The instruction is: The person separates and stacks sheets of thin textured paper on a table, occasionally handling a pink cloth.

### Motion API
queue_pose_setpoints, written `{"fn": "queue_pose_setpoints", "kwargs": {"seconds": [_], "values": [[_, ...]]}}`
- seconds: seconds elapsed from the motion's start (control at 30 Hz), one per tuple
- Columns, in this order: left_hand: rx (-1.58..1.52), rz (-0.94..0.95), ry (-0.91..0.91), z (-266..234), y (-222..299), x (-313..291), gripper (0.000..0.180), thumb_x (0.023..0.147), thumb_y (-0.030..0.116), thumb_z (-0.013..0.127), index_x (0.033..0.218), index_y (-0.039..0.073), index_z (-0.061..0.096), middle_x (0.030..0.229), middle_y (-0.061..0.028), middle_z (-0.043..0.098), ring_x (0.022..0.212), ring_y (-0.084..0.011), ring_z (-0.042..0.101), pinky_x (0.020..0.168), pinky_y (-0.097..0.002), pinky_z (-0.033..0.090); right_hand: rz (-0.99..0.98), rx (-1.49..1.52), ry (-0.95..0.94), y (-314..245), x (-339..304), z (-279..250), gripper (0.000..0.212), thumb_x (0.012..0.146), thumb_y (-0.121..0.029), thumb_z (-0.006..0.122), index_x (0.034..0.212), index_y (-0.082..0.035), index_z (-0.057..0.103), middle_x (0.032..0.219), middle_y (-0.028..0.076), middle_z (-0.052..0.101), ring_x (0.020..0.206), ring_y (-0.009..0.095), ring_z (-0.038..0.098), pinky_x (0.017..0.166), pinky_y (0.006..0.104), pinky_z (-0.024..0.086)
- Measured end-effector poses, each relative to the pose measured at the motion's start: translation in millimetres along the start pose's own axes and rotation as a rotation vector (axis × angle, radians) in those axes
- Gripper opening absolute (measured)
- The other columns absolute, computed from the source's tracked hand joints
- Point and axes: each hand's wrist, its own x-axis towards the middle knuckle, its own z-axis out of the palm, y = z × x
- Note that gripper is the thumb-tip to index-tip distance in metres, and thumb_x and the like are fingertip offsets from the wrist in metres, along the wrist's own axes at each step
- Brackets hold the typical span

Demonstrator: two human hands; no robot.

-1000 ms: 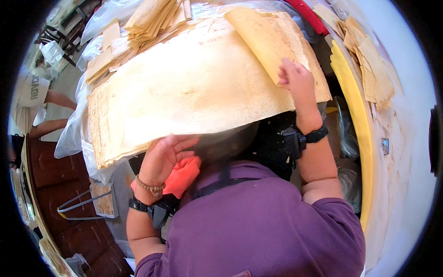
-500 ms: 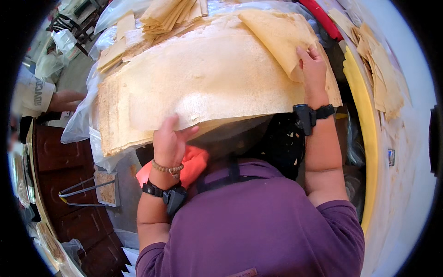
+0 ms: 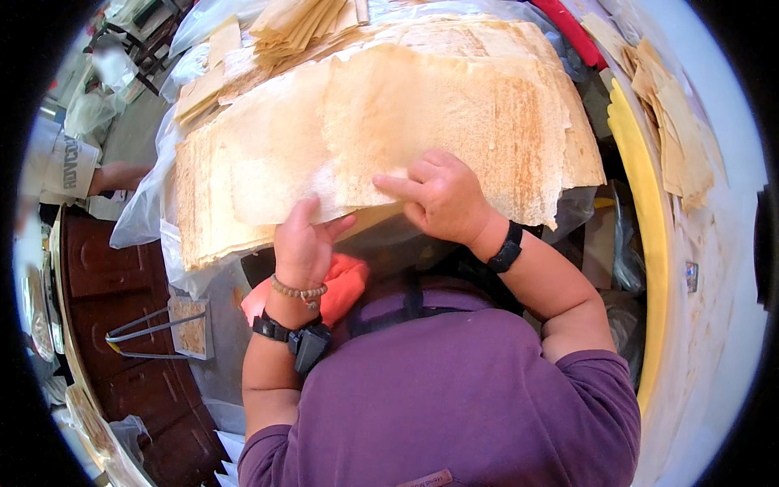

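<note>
Left hand (image 3: 299, 247): thumb and forefinger spread apart at the near edge of a thin tan sheet (image 3: 438, 122); whether they press on it cannot be told. Right hand (image 3: 446, 201): forefinger extended left over the near edge, remaining fingers curled; a pinch cannot be confirmed. The sheet lies uppermost on a broad stack (image 3: 199, 203) of similar layers, its right margin ragged and a seam or overlap visible near the middle. Risk, in this inspector's judgement: a tear starting from the uneven edge if one hand pulls against the other, or lower layers dragged along if they cling. Beyond the stack lie folded sheets (image 3: 304, 24); plastic sheeting (image 3: 144, 215) hangs at left, and an orange-red cloth (image 3: 345, 288) sits beside the left wrist.
</note>
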Motion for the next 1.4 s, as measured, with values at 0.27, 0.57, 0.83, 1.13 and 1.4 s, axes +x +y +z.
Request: {"fn": "queue_pose_setpoints", "kwargs": {"seconds": [0.27, 0.57, 0.83, 1.13, 1.4], "values": [[-0.038, 0.033, -0.128, -8, 0, -1, 0.039, 0.105, 0.028, 0.049, 0.132, 0.000, 0.054, 0.124, -0.0123, 0.066, 0.109, -0.0285, 0.067, 0.086, -0.0479, 0.058, -0.061, 0.033, -0.103, -4, 17, 9, 0.035, 0.074, -0.015, 0.070, 0.107, -0.024, 0.075, 0.076, 0.005, 0.057, 0.072, 0.028, 0.061, 0.067, 0.0417, 0.051], [0.553, 0.228, -0.004, 4, -3, 0, 0.035, 0.101, 0.022, 0.059, 0.123, -0.006, 0.063, 0.113, -0.0136, 0.071, 0.091, -0.0228, 0.072, 0.071, -0.0363, 0.063, 0.015, 0.034, -0.203, -2, 16, 0, 0.039, 0.078, -0.019, 0.071, 0.117, -0.022, 0.072, 0.091, 0.008, 0.063, 0.092, 0.029, 0.063, 0.087, 0.0444, 0.052], [0.283, 0.311, 0.124, -20, 25, 30, 0.044, 0.094, 0.009, 0.059, 0.137, 0.000, 0.053, 0.120, -0.0115, 0.065, 0.100, -0.0265, 0.069, 0.068, -0.0382, 0.063, 0.160, -0.217, -0.204, 41, -1, -5, 0.050, 0.093, -0.046, 0.066, 0.137, -0.024, 0.063, 0.154, 0.012, 0.047, 0.143, 0.035, 0.041, 0.117, 0.0559, 0.031], [1.407, 1.040, 0.435, 19, 45, 38, 0.046, 0.091, -0.001, 0.054, 0.136, 0.002, 0.060, 0.108, -0.0222, 0.073, 0.097, -0.0388, 0.071, 0.083, -0.0448, 0.055, 0.029, -0.277, -0.110, 44, 28, 17, 0.052, 0.090, -0.049, 0.067, 0.134, -0.022, 0.066, 0.142, 0.009, 0.058, 0.133, 0.034, 0.049, 0.107, 0.0488, 0.041], [1.772, 1.503, 0.016, 111, -33, 22, 0.042, 0.093, 0.009, 0.054, 0.134, 0.006, 0.061, 0.135, -0.0149, 0.065, 0.121, -0.0262, 0.065, 0.097, -0.0389, 0.052, 0.737, 1.958, 0.239, 97, 1, 11, 0.048, 0.109, -0.039, 0.044, 0.140, -0.004, 0.055, 0.136, 0.014, 0.063, 0.116, 0.024, 0.064, 0.095, 0.0397, 0.057]]}}
